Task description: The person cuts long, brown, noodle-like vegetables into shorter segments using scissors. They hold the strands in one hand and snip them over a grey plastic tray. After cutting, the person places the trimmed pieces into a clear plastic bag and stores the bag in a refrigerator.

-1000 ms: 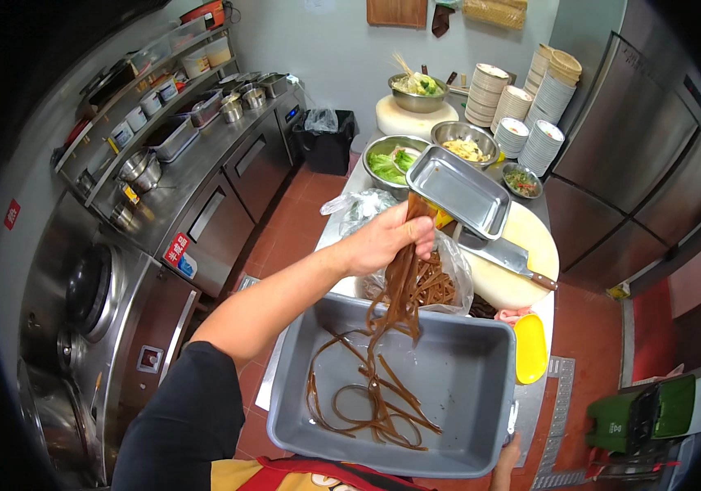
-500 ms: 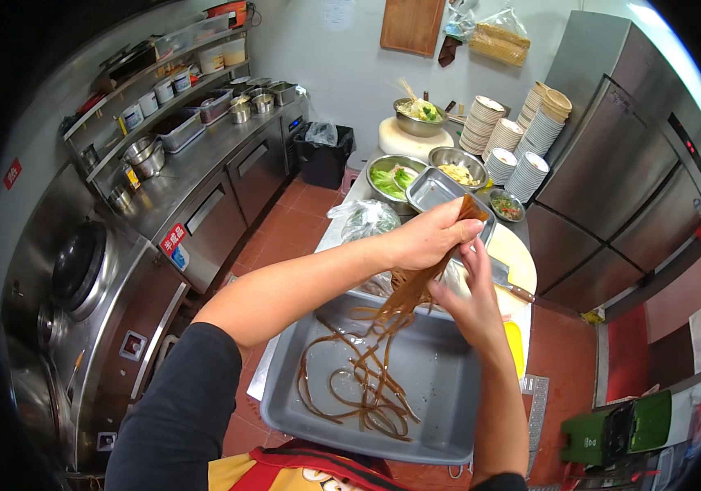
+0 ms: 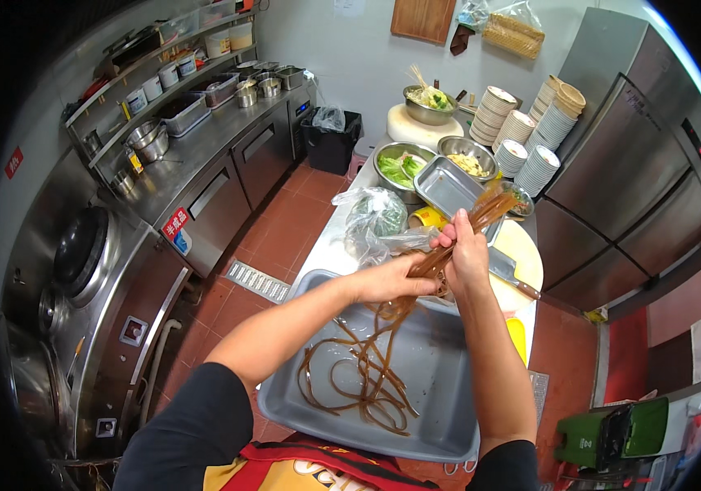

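Note:
A bundle of long, flat, brown noodles is stretched between my two hands above a grey plastic tub. My right hand is closed round the upper part, and the bundle's end sticks out past it to the upper right. Lower down, my left hand closes on the same bundle, thumb on top. From there some strands hang into the tub. Loose noodle strands lie in loops on the tub's floor. Just beyond my hands is a rectangular metal tray.
A cleaver lies on a round cutting board to the right. Behind stand a plastic bag of greens, a bowl of lettuce and stacked bowls. A steel counter runs along the left; a steel fridge stands right.
My right hand has risen and now grips the bundle's upper part. My left hand has slid down and left along it. The noodles' end now points to the upper right.

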Tool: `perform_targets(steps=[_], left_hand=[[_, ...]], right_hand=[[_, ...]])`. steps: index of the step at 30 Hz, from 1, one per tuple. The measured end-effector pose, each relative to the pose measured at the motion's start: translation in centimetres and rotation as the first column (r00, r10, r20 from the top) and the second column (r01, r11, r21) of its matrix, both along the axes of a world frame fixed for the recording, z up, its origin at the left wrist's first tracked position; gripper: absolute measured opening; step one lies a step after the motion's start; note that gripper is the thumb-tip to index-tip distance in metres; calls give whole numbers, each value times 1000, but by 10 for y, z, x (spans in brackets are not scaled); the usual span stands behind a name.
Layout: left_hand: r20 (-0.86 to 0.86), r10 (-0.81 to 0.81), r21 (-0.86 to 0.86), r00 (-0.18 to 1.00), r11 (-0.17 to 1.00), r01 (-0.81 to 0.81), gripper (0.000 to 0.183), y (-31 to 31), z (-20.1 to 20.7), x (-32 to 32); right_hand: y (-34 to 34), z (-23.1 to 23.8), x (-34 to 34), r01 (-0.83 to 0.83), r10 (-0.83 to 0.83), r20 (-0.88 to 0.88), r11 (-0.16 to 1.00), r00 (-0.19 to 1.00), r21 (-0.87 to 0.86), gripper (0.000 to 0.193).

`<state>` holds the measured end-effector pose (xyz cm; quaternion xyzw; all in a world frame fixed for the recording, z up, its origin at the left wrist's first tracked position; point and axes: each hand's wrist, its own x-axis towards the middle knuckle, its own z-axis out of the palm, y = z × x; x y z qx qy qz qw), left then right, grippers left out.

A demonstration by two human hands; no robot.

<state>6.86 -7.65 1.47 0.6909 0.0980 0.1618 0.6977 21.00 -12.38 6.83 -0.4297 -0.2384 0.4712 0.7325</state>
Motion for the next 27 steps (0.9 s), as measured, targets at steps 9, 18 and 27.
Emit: perform_targets(steps=[9,18,27], left_hand=[[-484,12,-133,875,987,-87,27,17,-47,-11],[-732,184,185,656,980,-69,28,46,-75,-4],[-656,363,598,661,784,163,36,56,-89,52]], right_hand=[[34,-128,8,51,-188,-517,962,835,-268,30],[80,-209,3,-98,-252,-768,921,589,-378,30],[94,-247,54,-77,-334,-751,888,570,-454,28]])
